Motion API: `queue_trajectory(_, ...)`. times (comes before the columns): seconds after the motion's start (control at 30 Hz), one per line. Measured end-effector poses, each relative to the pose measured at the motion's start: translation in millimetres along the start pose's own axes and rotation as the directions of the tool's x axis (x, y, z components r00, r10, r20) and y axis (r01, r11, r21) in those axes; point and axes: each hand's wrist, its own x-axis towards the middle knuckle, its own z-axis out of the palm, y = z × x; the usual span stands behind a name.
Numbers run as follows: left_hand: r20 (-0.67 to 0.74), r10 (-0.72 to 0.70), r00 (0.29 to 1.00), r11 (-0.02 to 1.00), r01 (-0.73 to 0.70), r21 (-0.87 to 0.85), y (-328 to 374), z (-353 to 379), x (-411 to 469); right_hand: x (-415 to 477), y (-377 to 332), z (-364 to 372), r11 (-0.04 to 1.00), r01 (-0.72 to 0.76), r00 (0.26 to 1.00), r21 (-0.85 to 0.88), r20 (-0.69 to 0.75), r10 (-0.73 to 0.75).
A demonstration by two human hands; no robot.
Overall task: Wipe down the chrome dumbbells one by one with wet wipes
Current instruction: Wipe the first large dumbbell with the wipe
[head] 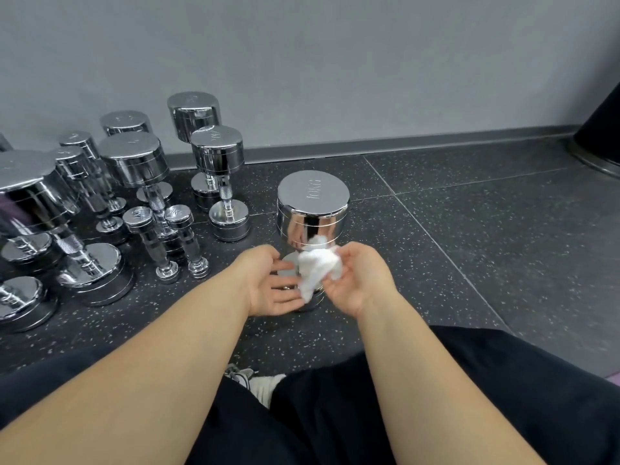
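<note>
both hands meet low in front of a chrome dumbbell standing on end. left hand (pixel 268 286) lies open, palm turned inward, fingers straight and reaching toward the dumbbell's lower part; whether they touch the metal cannot be told. right hand (pixel 357 280), at 3 o'clock of the left, has its fingers curled round a crumpled white wet wipe (pixel 317 268) and holds it up against the neck of the dumbbell (the handle itself is hidden behind wipe and fingers).

the 10kg dumbbell (pixel 313 209) sits near the middle of the view, its flat top face stamped "10kg" and its mirror side reflecting the wipe. a sliver of its lower head shows under the hands at 6 o'clock.

other dumbbells (pixel 134 162), also chrome and on end, in several sizes, cluster at 9 to 10 o'clock of it, apart from it; two small ones stand side by side nearest the left forearm.

dark speckled floor (pixel 469 229) tiles run under everything. a grey wall (pixel 335 62) fills 12 o'clock, and a black base (pixel 600 129) sits at 2 o'clock. black trousers (pixel 469 397) and a shoe (pixel 240 374) show at 6 o'clock.
</note>
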Motion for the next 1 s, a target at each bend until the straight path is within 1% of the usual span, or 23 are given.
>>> queue_trajectory(0.07,-0.037,0.119,0.992,0.988,-0.122,-0.093,5.0,-0.7,-2.1,1.9,-10.8,-0.7,0.991,0.118,0.992,0.054,-0.041,-0.116)
queue_trajectory(0.13,-0.039,0.256,0.966,0.943,-0.258,-0.211,10.2,1.3,-3.4,-3.3,-21.1,4.5,0.972,0.236,0.971,-0.01,-0.028,-0.237)
queue_trajectory(0.2,-0.006,0.337,0.942,0.915,-0.328,-0.236,10.8,4.3,-5.5,-11.6,-26.0,15.3,0.916,0.338,0.94,-0.217,0.036,-0.339)
queue_trajectory(0.27,0.022,0.402,0.915,0.911,-0.397,-0.116,7.6,5.3,-4.4,-9.1,-24.6,26.4,0.8,0.389,0.911,-0.457,0.062,-0.407)
queue_trajectory(0.33,0.013,0.45,0.893,0.893,-0.45,0.031,3.9,4.0,-1.6,-9.8,-20.1,36.6,0.745,0.362,0.917,-0.56,0.072,-0.392)
queue_trajectory(0.37,-0.005,0.451,0.893,0.891,-0.45,0.063,4.7,3.1,-0.6,-6.9,-18.2,38.5,0.754,0.335,0.931,-0.564,0.075,-0.358)
queue_trajectory(0.43,-0.027,0.435,0.9,0.9,-0.435,0.034,8.1,0.9,1.1,-4.6,-17.3,41.2,0.847,0.252,0.967,-0.468,0.082,-0.242)
queue_trajectory(0.5,0.008,0.376,0.927,0.926,-0.375,-0.037,18.1,3.0,-1.2,-1.2,-19.6,39.6,0.899,0.191,0.98,-0.394,0.13,-0.151)
queue_trajectory(0.53,0.045,0.339,0.94,0.94,-0.337,-0.046,24.7,3.7,0.9,2.2,-21.4,36.9,0.911,0.168,0.983,-0.377,0.137,-0.125)
queue_trajectory(0.6,0.101,0.303,0.948,0.951,-0.307,0.024,40.3,9.0,3.1,7.1,-27.1,31.1,0.923,0.132,0.984,-0.362,0.161,-0.078)
queue_trajectory(0.63,0.105,0.286,0.952,0.953,-0.294,0.072,46.1,12.9,2.1,9.3,-29.8,29.4,0.923,0.117,0.982,-0.367,0.179,-0.053)
queue_trajectory(0.7,0.093,0.263,0.96,0.957,-0.272,0.105,53.3,18.0,4.5,16.0,-34.1,27.0,0.919,0.095,0.975,-0.384,0.223,-0.007)
queue_trajectory(0.77,0.085,0.249,0.965,0.961,-0.257,0.102,57.2,19.7,8.0,21.7,-38.9,27.9,0.916,0.098,0.965,-0.39,0.263,0.009)
queue_trajectory(0.83,0.095,0.273,0.957,0.955,-0.282,0.093,60.2,19.2,12.0,27.8,-43.8,28.6,0.913,0.114,0.959,-0.391,0.283,0.001)
queue_trajectory(0.9,0.095,0.309,0.946,0.944,-0.317,0.087,60.3,20.1,12.6,30.2,-45.4,28.5,0.906,0.158,0.952,-0.392,0.303,-0.035)
queue_trajectory(1.0,0.053,0.342,0.938,0.937,-0.345,0.063,57.1,25.5,14.5,28.8,-39.5,26.9,0.904,0.217,0.943,-0.369,0.318,-0.097)
